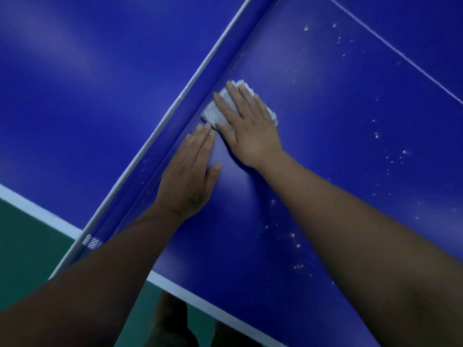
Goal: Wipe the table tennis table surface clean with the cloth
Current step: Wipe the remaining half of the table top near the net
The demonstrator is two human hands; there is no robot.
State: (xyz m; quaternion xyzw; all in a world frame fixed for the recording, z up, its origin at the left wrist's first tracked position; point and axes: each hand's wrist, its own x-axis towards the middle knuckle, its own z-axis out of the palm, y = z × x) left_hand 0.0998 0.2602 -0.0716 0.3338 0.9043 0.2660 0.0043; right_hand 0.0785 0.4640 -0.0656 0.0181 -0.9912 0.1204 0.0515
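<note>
Head view: right hand [248,131] lies flat on the cloth [213,113], fingers [234,96] straight and spread, pressing it to the blue surface [338,101] right beside the net [175,113]. Left hand [190,169] rests flat w/ straight fingers just beside it, holding nothing. White specks [295,240] dot the surface nearer the person & off to the right. Cloth looks soft, light, folded to a pad; prob best driven by palm pressure on top, not pinched.
</note>
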